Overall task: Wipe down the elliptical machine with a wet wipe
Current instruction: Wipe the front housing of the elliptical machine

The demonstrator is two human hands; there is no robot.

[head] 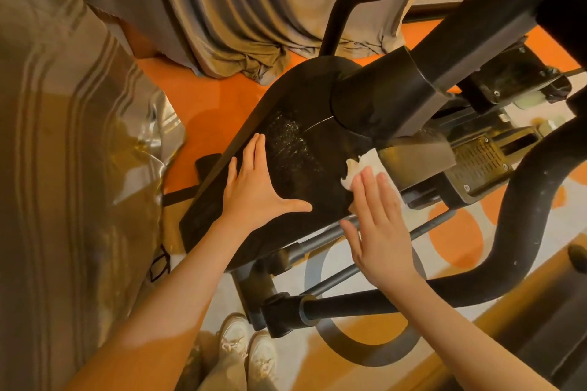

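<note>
One curtain (203, 9) hangs at the far left, its hem bunched on the orange floor (203, 124). Two pale shoes (247, 349) stand at the near edge. One black elliptical machine (305, 111) fills the middle and right. Two hands work on its rounded housing. The left hand (254, 187) lies flat on the housing with fingers straight and thumb spread, holding nothing. To its right, the right hand (378, 225) presses one white wet wipe (362, 168) against the housing with straight fingers; the wipe bunches out beyond the fingertips.
</note>
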